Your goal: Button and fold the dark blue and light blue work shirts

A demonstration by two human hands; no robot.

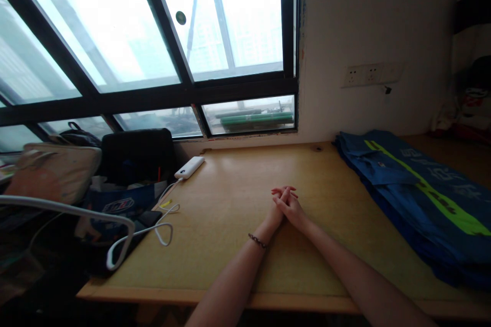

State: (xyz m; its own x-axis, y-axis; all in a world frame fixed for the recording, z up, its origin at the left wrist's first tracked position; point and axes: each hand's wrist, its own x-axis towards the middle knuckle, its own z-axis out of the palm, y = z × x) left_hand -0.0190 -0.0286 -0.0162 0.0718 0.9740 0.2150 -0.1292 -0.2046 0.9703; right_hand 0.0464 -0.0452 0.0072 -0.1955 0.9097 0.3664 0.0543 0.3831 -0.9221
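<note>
My left hand and my right hand rest clasped together on the wooden table, fingers interlaced, with nothing held between them. A dark bead bracelet circles my left wrist. Both forearms lie on the tabletop and reach in from the near edge. A stack of folded blue garments with a green stripe lies to the right of my hands, apart from them.
A white power bank with a white cable lies at the table's left rear. Bags and a black case crowd the left side under the window. A wall socket strip sits above the garments.
</note>
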